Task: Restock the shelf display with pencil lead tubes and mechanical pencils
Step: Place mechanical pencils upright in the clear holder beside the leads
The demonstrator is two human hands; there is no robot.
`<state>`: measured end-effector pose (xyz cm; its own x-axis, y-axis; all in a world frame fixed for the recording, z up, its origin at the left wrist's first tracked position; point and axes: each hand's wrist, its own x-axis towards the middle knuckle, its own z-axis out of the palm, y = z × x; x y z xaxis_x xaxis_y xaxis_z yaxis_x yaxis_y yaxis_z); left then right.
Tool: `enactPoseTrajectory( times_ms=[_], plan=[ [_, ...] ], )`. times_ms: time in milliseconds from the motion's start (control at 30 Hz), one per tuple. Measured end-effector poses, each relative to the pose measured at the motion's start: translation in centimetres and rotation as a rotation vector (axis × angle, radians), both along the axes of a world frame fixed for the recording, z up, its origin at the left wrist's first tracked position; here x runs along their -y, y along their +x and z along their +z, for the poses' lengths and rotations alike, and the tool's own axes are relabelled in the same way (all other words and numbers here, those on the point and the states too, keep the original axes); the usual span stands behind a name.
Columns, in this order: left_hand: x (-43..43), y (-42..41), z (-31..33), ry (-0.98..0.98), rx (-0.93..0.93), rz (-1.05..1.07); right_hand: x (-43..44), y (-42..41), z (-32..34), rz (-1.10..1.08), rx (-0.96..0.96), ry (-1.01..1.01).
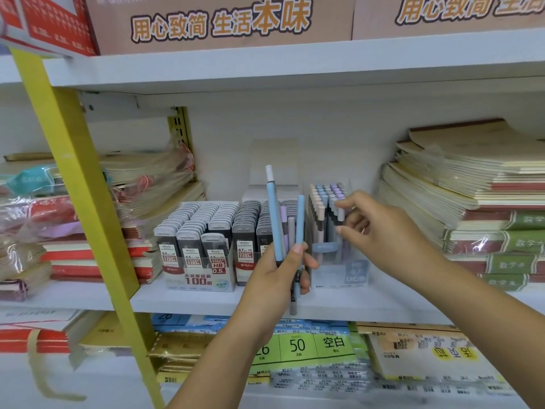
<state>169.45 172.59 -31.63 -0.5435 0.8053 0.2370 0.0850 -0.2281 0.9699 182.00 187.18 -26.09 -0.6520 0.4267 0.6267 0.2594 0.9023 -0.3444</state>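
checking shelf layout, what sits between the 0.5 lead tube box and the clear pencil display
In the head view, a box of darker 0.7 lead tubes, partly hidden by the left hand holding loose pencils.

STATIONERY SHOP: A white retail shelf point(191, 302) at centre frame carries display boxes of pencil lead tubes point(200, 231) and a clear case point(339, 270) of mechanical pencils point(324, 199). Plastic-wrapped notebook stacks point(472, 196) flank them left and right. Slogan-printed cartons point(224, 22) line the top, with labelled paper packs point(298, 346) below.
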Motion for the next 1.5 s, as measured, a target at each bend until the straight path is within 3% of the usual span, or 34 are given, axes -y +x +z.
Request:
enactPoseTrajectory(
  times_ms=[167, 333, 533, 633, 700, 767, 867, 967, 1100, 1267, 1500],
  plan=[
    [0.1, 0.3, -0.1, -0.009, 0.009, -0.046, 1.4, 0.0, 0.4, -0.06, -0.188, 0.075],
    [0.0, 1.2, 0.1, -0.015, -0.064, -0.11, 3.5, -0.6, 0.4, 0.259, -0.237, -0.531],
    [1.2, 0.8, -0.5, -0.042, 0.007, -0.12, 2.3, 1.3, 1.3, 0.334, -0.553, -0.781],
    [1.8, 0.1, -0.6, -0.019, 0.073, -0.063, 1.9, 2.8, 0.7, 0.347, -0.438, -0.85],
    [1.9, -0.5, -0.3, 0.002, 0.079, -0.02, 1.8, 3.5, 0.2, 0.264, -0.222, -0.754],
    [2.1, -0.9, 0.3, 0.001, 0.024, 0.016, 1.6, 4.1, 0.2, 0.122, 0.035, -0.416],
    [2.3, -0.9, 1.2, -0.01, -0.117, 0.018, 2.8, 3.6, 0.9, 0.118, 0.17, -0.083],
    [2.2, -0.3, 1.9, -0.007, -0.162, 0.002, 4.3, 2.2, 0.5, 0.209, 0.151, -0.049],
    [1.9, 0.1, 2.2, 0.011, -0.108, 0.014, 4.3, 2.1, 0.5, 0.173, 0.129, -0.076],
    [1.7, 0.1, 1.5, -0.019, -0.079, 0.006, 3.5, 2.8, 2.9, 0.272, -0.259, -0.298],
    [1.5, -0.1, 1.1, -0.028, -0.068, 0.006, 2.7, 1.4, 4.7, 0.209, -0.481, -0.119]
  ],
)
